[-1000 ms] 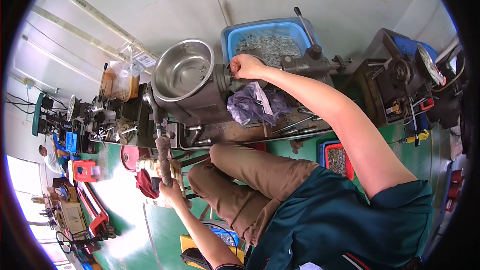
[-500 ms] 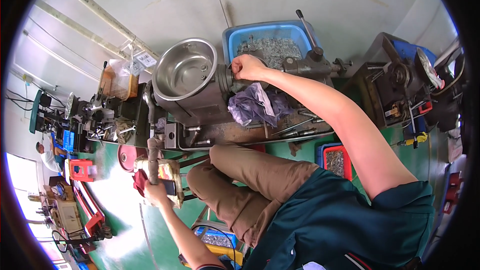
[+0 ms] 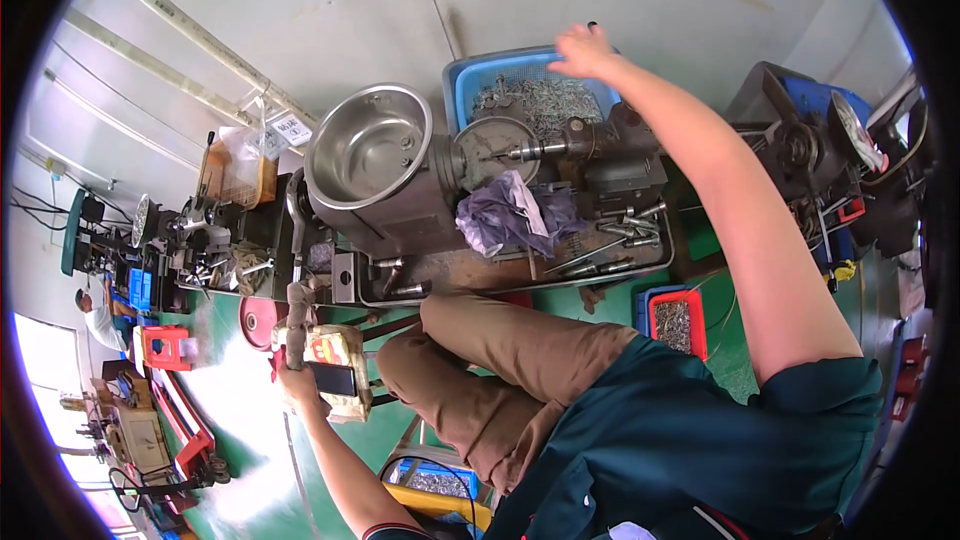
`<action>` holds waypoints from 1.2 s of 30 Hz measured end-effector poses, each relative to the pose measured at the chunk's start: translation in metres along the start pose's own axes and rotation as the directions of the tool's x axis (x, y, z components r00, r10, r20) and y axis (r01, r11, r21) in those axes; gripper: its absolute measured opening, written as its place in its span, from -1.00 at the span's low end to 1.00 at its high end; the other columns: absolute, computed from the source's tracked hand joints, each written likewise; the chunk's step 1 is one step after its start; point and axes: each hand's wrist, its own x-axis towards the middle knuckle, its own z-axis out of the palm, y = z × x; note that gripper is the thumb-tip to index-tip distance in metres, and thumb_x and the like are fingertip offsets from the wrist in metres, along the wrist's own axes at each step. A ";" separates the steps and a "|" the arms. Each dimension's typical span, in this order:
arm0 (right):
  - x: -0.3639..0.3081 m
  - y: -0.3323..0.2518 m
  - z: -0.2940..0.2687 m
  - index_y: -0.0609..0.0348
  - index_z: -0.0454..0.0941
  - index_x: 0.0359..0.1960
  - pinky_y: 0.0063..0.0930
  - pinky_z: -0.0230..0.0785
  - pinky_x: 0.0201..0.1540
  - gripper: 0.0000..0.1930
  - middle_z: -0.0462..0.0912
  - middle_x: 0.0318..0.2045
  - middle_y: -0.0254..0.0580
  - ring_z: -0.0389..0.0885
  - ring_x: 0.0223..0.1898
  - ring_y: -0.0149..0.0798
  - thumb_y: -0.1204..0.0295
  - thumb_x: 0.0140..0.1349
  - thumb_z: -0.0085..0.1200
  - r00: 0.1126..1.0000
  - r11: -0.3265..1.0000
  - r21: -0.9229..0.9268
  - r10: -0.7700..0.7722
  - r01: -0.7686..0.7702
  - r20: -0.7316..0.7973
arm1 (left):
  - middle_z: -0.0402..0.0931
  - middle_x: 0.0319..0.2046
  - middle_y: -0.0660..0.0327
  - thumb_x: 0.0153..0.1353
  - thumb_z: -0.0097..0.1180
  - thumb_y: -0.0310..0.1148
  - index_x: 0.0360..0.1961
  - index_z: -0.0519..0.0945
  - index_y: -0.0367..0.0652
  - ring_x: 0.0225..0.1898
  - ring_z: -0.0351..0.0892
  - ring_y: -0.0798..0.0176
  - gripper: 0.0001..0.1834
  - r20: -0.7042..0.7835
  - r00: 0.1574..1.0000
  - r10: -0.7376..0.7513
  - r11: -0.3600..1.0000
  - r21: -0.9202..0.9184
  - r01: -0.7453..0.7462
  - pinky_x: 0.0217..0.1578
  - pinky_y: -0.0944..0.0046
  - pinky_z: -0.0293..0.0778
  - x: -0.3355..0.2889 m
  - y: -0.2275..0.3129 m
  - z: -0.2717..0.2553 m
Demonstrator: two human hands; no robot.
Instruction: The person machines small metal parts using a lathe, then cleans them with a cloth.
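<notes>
My left hand (image 3: pixel 297 385) is wrapped round the lower end of a cloth-wrapped lever (image 3: pixel 297 325) at the left of a small lathe (image 3: pixel 400 225). My right hand (image 3: pixel 583 50) is raised at the lathe's far right, on a lever whose black knob (image 3: pixel 592 26) shows just above it; the lever's stem is hidden behind hand and arm. Below, the tailstock (image 3: pixel 590 140) carries a slim tool (image 3: pixel 520 154) pointing left at the round chuck (image 3: pixel 447 162). A steel bowl (image 3: pixel 365 145) sits on top of the headstock. A crumpled purple cloth (image 3: pixel 515 215) lies in front of the chuck.
Behind the lathe, a blue basket (image 3: pixel 455 90) holds many small metal parts. Drill bits and tools (image 3: pixel 630 230) lie in the lathe's tray. A red bin (image 3: pixel 703 320) of parts stands on the green floor, and another machine (image 3: pixel 795 150) is at right. A person (image 3: pixel 100 320) works far left.
My right hand has left the chuck and moved up and right to the tailstock lever. The tool in the tailstock now shows. My left hand has shifted slightly with the wrapped lever.
</notes>
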 end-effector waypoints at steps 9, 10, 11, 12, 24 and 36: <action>-0.120 0.140 0.054 0.16 0.49 -0.48 -0.16 -0.03 0.06 -0.52 0.42 -0.17 -0.18 0.16 0.08 -0.17 -0.02 0.11 -0.29 0.867 0.949 0.165 0.313 -0.268 -0.389 | 0.46 -0.62 -0.08 -0.12 0.08 -0.31 -0.47 0.50 -0.34 -0.52 0.48 -0.09 -0.73 0.025 0.998 0.050 0.994 -0.103 -0.047 -0.49 0.10 0.34 -0.003 0.011 -0.006; -0.140 0.143 0.054 0.17 0.47 -0.52 -0.20 0.05 -0.02 -0.53 0.44 -0.22 -0.15 0.25 -0.01 -0.15 -0.01 0.09 -0.25 0.864 0.949 0.165 0.312 -0.267 -0.394 | 0.46 -0.62 -0.08 -0.12 0.08 -0.30 -0.47 0.50 -0.34 -0.53 0.48 -0.09 -0.72 0.025 0.999 0.045 0.994 -0.101 -0.042 -0.49 0.10 0.34 -0.004 0.012 -0.007; -0.158 0.141 0.047 0.19 0.46 -0.55 -0.24 0.13 -0.09 -0.54 0.47 -0.28 -0.13 0.34 -0.10 -0.13 0.00 0.08 -0.21 0.863 0.950 0.167 0.309 -0.263 -0.399 | 0.45 -0.62 -0.08 -0.12 0.09 -0.30 -0.47 0.50 -0.35 -0.53 0.47 -0.10 -0.72 0.023 0.999 0.038 0.995 -0.096 -0.036 -0.49 0.09 0.34 -0.005 0.012 -0.009; -0.174 0.138 0.040 0.19 0.46 -0.55 -0.24 0.13 -0.09 -0.54 0.47 -0.28 -0.13 0.34 -0.10 -0.13 0.00 0.08 -0.21 0.862 0.948 0.169 0.315 -0.269 -0.396 | 0.45 -0.62 -0.08 -0.12 0.09 -0.30 -0.47 0.50 -0.35 -0.53 0.47 -0.10 -0.72 0.024 0.999 0.044 0.995 -0.095 -0.042 -0.49 0.09 0.34 -0.004 0.013 -0.010; -0.224 0.104 0.025 0.26 0.36 -0.77 -0.22 0.25 -0.54 -0.47 0.39 -0.79 -0.02 0.42 -0.63 0.03 -0.04 -0.02 -0.08 0.886 0.941 0.161 0.335 -0.297 -0.321 | 0.46 -0.60 -0.06 -0.26 0.04 -0.46 -0.47 0.48 -0.31 -0.53 0.46 -0.09 -0.77 0.055 0.998 -0.004 0.992 -0.129 0.011 -0.46 0.11 0.33 -0.006 0.021 -0.015; -0.229 0.094 0.023 0.23 0.41 -0.73 -0.19 0.26 -0.46 -0.46 0.43 -0.74 0.00 0.44 -0.56 0.04 -0.07 0.01 -0.16 0.869 0.915 0.142 0.402 -0.376 -0.288 | 0.46 -0.60 -0.07 -0.19 0.07 -0.39 -0.46 0.51 -0.29 -0.50 0.47 -0.09 -0.77 0.042 0.999 0.023 0.999 -0.041 -0.022 -0.45 0.11 0.35 -0.003 0.015 -0.009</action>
